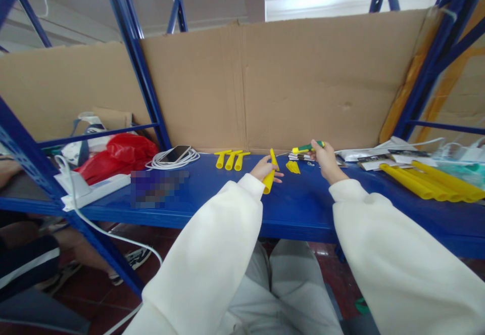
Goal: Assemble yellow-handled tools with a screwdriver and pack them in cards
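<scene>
My left hand (264, 169) grips a hollow yellow plastic tube (269, 182), its open round end facing me and its narrow end tilted up and away. In my right hand (325, 159) is a screwdriver (302, 148) with a yellow and green handle. Its thin shaft points left toward the narrow end of the tube; I cannot tell whether the tip touches. Between the hands, a small pile of flat yellow pieces (293, 167) lies on the blue table (303, 203). Left of my left hand stand three yellow T-shaped pieces (229, 160) in a row.
Several long yellow tubes (432, 183) lie at the right beside plastic packets (379, 158). A phone (176, 154) rests on a coiled white cable (155, 162) at the left, near a power strip (102, 189) and a red bag (117, 155). Cardboard (303, 82) walls the back. Another person's legs (76, 246) show at left.
</scene>
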Demonstrator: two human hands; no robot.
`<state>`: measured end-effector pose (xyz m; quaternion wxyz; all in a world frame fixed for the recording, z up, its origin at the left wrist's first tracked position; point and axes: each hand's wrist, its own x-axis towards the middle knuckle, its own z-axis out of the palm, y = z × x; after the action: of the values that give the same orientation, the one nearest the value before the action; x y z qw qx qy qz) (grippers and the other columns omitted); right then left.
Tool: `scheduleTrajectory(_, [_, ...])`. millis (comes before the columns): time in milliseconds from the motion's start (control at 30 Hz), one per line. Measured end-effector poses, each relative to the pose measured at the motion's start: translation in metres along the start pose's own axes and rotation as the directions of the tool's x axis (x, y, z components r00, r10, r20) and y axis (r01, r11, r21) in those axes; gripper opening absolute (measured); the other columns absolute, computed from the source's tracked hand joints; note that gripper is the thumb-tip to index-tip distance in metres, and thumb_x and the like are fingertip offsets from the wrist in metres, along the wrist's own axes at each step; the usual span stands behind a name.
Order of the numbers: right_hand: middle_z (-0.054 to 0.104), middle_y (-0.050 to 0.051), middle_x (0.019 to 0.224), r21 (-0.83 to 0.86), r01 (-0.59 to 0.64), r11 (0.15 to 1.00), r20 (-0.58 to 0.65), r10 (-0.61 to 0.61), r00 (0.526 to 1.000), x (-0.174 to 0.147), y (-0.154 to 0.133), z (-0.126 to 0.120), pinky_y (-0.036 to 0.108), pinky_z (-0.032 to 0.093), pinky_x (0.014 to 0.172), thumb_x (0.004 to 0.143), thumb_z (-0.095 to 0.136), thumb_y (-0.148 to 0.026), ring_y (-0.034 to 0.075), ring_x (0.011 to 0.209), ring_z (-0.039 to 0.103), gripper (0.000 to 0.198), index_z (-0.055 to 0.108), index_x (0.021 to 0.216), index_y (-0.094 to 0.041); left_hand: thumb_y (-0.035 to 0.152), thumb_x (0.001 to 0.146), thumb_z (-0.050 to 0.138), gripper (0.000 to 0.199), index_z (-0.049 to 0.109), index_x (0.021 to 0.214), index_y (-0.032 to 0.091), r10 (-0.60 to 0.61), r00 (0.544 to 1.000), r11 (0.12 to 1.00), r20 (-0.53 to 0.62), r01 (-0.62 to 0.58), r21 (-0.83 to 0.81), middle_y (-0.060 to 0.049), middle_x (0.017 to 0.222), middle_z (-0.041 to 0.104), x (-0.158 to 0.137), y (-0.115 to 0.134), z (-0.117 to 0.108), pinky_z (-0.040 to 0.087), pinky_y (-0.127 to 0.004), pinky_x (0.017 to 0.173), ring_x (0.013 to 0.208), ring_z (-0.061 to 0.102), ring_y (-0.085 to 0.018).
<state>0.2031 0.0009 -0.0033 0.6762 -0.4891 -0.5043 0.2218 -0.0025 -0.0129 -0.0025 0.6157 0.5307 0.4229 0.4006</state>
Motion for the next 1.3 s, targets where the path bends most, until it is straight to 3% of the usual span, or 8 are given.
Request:
scheduleTrajectory(300, [0.052, -0.003, 0.056, 0.019, -0.047, 0.999, -0.042, 0.048, 0.998, -0.007, -0.01, 0.002, 0.024, 0.039, 0.047, 0.082, 0.065, -0.048, 0.01, 0.047, 0.045, 0.032, 0.044, 0.075, -0.024, 0.0, 0.083, 0.046, 0.071, 0.03, 0.148, 0.021, -0.001, 1.0, 1.0, 0.017, 0.0, 0.016, -0.014, 0.119, 0.058, -0.006, 0.003, 0.002, 0.058, -0.028, 0.054, 0.061, 0.066, -0.012])
scheduleTrajectory(533, [0.052, -0.005, 0.052, 0.048, -0.04, 0.998, -0.063, 0.043, 0.997, -0.007, -0.009, 0.003, 0.021, 0.039, 0.042, 0.078, 0.07, -0.053, 0.01, 0.045, 0.047, 0.038, 0.046, 0.075, -0.023, 0.0, 0.083, 0.047, 0.07, 0.03, 0.148, 0.022, -0.004, 1.0, 1.0, -0.008, 0.004, 0.015, -0.014, 0.117, 0.059, -0.007, 0.003, 0.003, 0.058, -0.028, 0.055, 0.061, 0.066, -0.013])
scheduleTrajectory(800, [0.053, -0.005, 0.049, 0.107, -0.073, 0.992, -0.087, 0.083, 0.993, -0.012, -0.018, 0.006, 0.016, 0.034, 0.04, 0.086, 0.067, -0.034, 0.007, 0.041, 0.044, 0.029, 0.047, 0.069, -0.021, 0.001, 0.086, 0.044, 0.066, 0.03, 0.147, 0.02, 0.0, 1.0, 1.0, -0.008, 0.0, 0.028, -0.014, 0.117, 0.059, -0.007, 0.004, 0.004, 0.058, -0.026, 0.054, 0.062, 0.066, -0.012])
scheduleTrajectory(1300, [0.053, -0.005, 0.05, 0.171, -0.102, 0.98, -0.073, 0.116, 0.991, -0.014, -0.02, 0.005, 0.013, 0.032, 0.037, 0.086, 0.067, -0.031, 0.006, 0.04, 0.043, 0.027, 0.047, 0.072, -0.021, 0.0, 0.083, 0.048, 0.067, 0.033, 0.146, 0.019, 0.008, 1.0, 1.0, 0.016, -0.007, -0.017, -0.013, 0.111, 0.064, -0.003, 0.002, 0.002, 0.057, -0.028, 0.056, 0.065, 0.07, -0.016])
